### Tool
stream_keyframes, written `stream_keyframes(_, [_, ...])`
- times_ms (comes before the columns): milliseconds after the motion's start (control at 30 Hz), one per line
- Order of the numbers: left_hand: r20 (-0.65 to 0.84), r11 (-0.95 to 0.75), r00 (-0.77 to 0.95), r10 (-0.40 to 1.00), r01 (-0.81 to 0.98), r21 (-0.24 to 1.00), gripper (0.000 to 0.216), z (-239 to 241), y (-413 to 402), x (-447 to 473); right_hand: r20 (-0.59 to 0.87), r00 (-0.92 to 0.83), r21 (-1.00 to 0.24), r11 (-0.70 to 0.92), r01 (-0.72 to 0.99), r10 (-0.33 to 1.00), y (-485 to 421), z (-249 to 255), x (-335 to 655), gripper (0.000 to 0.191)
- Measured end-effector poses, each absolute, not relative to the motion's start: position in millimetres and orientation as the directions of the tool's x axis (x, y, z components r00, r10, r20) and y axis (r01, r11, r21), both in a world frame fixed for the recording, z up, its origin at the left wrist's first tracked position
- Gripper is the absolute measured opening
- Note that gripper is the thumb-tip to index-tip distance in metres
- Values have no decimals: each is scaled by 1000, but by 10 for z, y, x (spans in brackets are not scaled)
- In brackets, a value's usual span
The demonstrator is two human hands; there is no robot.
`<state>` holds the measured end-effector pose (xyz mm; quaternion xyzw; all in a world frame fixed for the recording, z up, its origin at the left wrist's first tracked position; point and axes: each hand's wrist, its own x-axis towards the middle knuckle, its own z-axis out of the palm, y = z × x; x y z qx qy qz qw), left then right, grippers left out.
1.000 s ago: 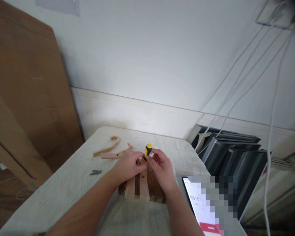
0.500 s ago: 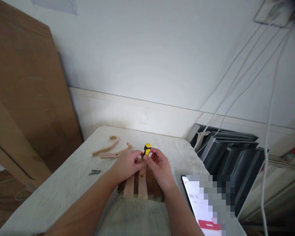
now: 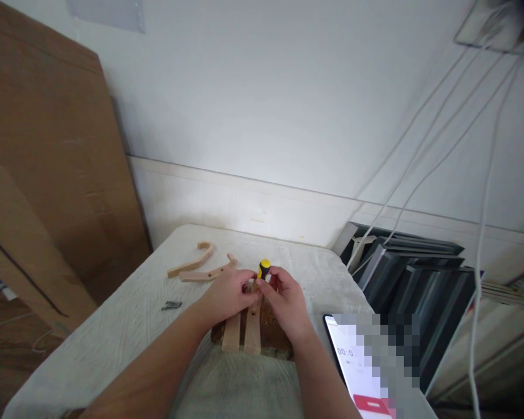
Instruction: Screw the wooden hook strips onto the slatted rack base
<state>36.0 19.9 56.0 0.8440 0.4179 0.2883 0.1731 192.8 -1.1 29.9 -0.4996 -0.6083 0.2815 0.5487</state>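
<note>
We have our right hand (image 3: 286,299) in the lower centre of the frame, its thumb and fingers grasping a stubby screwdriver with a yellow-and-black handle (image 3: 264,268). The tool stands nearly upright, its yellow end on top. Our left hand (image 3: 229,294) is bent in from the left, its fingertips close to the lower end of the tool; we cannot tell whether they pinch anything there (the fingers hide that spot).

Below the hands we see a dark brown wooden block (image 3: 276,334), crossed by two pale wooden strips: a left strip (image 3: 231,337), partly under the left hand, and a right strip (image 3: 253,334) with a small dark hole.

Left of centre, two more pale wooden pieces lie near each other: a hook-ended piece (image 3: 190,266) and a curved piece with holes (image 3: 201,275). Nearer the left of the frame we find a small cluster of grey metal screws (image 3: 172,305). All this rests on a desk covered in whitish cloth (image 3: 91,349). At the lower right lies a black-edged phone (image 3: 351,364) with a lit screen, partly pixelated. A large brown cardboard box (image 3: 61,145) fills the left edge.
</note>
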Motion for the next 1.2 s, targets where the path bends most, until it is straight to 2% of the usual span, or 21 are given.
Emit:
stream_keyframes(167, [350,-591,478,806,617,519,19,557,203,359,358,141,-914,316,254,923,15,264,1932,25])
stream_keyframes(267, [355,-620,511,783,594,512,19,547,213,354,413,112,-895,380,232,904,6,284,1938,26])
stream_keyframes(433, [367,-613,492,790,604,510,12,535,207,352,485,52,-843,451,292,873,-20,334,1940,15])
stream_keyframes(533, [371,-595,466,803,639,487,14,543,203,355,452,56,-861,418,290,890,-23,325,1933,15])
stream_keyframes(700, [355,-604,488,797,649,464,20,567,201,360,355,104,-913,321,252,929,-19,294,1906,26])
stream_keyframes(800, [347,-612,505,790,624,485,14,576,193,361,405,56,-900,387,200,913,-24,306,1901,25])
stream_keyframes(933, [358,-603,487,797,611,513,12,587,183,354,481,26,-841,453,297,876,-22,322,1928,15])
stream_keyframes(1067, [329,-551,443,834,659,512,20,583,196,349,449,68,-847,400,350,891,-9,302,1940,16])
stream_keyframes(1200, [325,-596,500,802,640,485,18,546,218,357,366,136,-885,299,357,921,-15,296,1920,21])
